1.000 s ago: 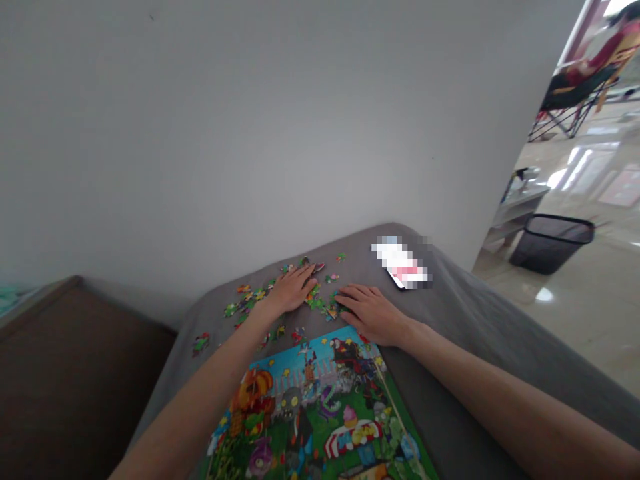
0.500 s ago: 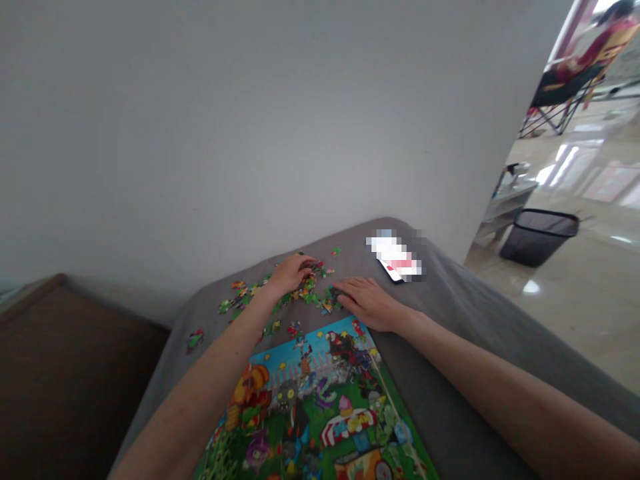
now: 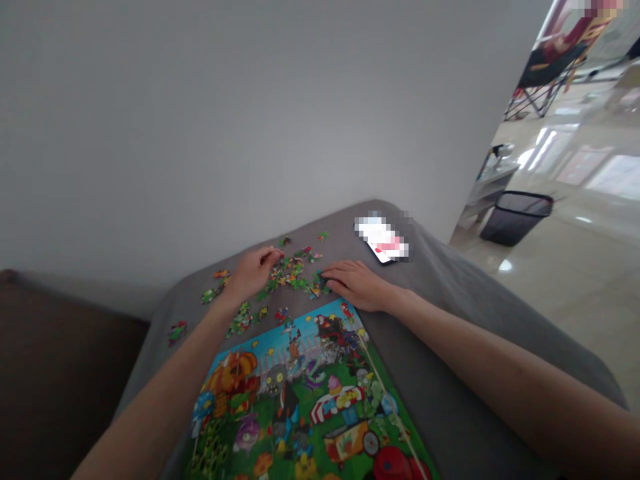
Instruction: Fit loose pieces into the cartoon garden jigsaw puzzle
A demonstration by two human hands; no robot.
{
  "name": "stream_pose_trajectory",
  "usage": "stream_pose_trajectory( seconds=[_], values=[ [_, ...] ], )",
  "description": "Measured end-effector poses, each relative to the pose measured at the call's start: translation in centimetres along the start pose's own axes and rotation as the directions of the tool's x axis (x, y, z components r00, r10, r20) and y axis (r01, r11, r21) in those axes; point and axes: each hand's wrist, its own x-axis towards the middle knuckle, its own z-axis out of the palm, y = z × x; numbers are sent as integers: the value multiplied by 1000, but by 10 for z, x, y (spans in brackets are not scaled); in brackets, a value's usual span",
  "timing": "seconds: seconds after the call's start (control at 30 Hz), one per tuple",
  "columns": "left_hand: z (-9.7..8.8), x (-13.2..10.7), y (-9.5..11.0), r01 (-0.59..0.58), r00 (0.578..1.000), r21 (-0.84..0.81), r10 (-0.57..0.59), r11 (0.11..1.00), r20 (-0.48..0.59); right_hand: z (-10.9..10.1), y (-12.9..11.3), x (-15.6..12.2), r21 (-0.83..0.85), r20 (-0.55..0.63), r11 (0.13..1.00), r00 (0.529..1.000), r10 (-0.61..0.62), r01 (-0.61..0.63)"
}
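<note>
My left hand (image 3: pixel 251 272) hovers at the left side of a loose heap of jigsaw pieces (image 3: pixel 290 272), its fingers curled in toward the thumb. Whatever sits at those fingertips is too small to make out. On the heap's right side my right hand (image 3: pixel 357 285) lies palm down with fingers stretched out, their tips by a few pieces (image 3: pixel 316 285). Closer to me is a cartoon picture board (image 3: pixel 300 393) with pumpkins, zombies and a food cart on it. My left forearm covers part of its left edge.
A phone (image 3: pixel 383 239) with a lit, blurred screen lies on the grey cloth (image 3: pixel 440 320) at the right. Stray pieces (image 3: pixel 177 331) lie at the left. A wall rises behind. Beyond are a waste bin (image 3: pixel 517 219) and a person in a folding chair (image 3: pixel 550 67).
My left hand has moved left from over the heap, uncovering pieces, and its fingers have drawn together. The right hand stays beside the pieces. The whole view has shifted slightly.
</note>
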Motion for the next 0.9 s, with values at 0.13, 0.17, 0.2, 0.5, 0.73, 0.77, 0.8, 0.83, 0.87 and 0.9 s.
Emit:
stream_pose_trajectory(
  seconds=[0.13, 0.17, 0.2, 0.5, 0.73, 0.77, 0.8, 0.83, 0.87, 0.9],
  values=[
    [3, -69, 43, -17, 984, -137, 41, 990, 175, -1, 1, -1, -12, 24, 1000, 999, -26, 26],
    [6, -84, 54, -4, 970, -188, 49, 982, 238, -1, 1, -1, -19, 27, 999, 999, -30, 31],
    [9, -97, 63, 10, 962, -218, 50, 976, 270, -1, 1, -1, -26, 31, 999, 999, -32, 33],
    [46, -106, 71, -131, 952, -210, 182, 969, 246, -3, -3, -1, -53, 45, 999, 999, -3, 5],
    [59, -101, 60, -213, 946, -157, 244, 964, 214, 0, 0, -2, -79, 36, 997, 999, -11, 14],
    [60, -100, 58, -224, 946, -157, 254, 962, 204, 0, 0, -2, -78, 38, 997, 999, -11, 14],
    [61, -99, 57, -237, 945, -157, 265, 959, 194, 0, 1, -2, -75, 41, 997, 999, -13, 16],
    [62, -99, 55, -249, 943, -156, 276, 956, 185, 0, 1, -3, -75, 45, 997, 999, -16, 19],
    [64, -99, 53, -259, 942, -154, 285, 953, 179, 0, 1, -3, -77, 49, 997, 999, -17, 21],
    [65, -98, 51, -266, 941, -152, 291, 952, 174, 0, 1, -3, -82, 50, 996, 999, -19, 23]
  ],
)
